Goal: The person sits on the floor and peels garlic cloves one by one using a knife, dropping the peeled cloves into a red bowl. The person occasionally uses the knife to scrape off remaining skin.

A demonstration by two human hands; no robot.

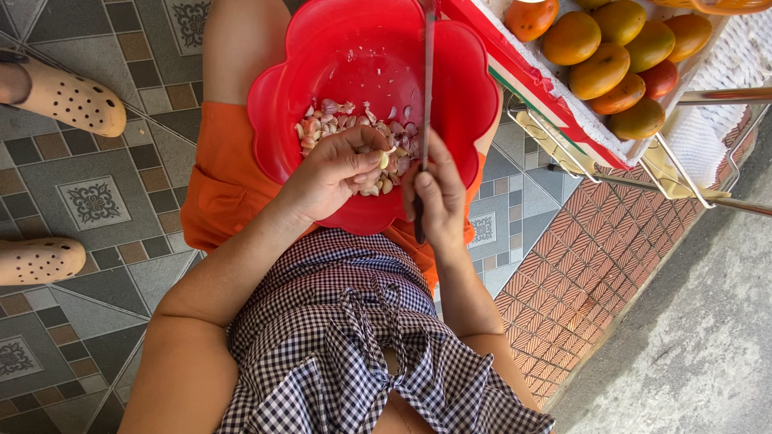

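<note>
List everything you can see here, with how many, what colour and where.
bowl: one, red, scalloped rim, on the lap
garlic: many cloves, pale and pinkish, in the bowl
knife: one, dark, blade lying across the bowl
tomatoes: about nine, orange to red, in the box at upper right
box: one, white with red edge, upper right
rack: one, metal, under the box
clogs: two, beige, at the left edge
floor: grey patterned tiles left, orange tiles right
apron: one, checked black and white, at the waist
left hand: holds a clove over the bowl
right hand: grip on the knife handle
</note>
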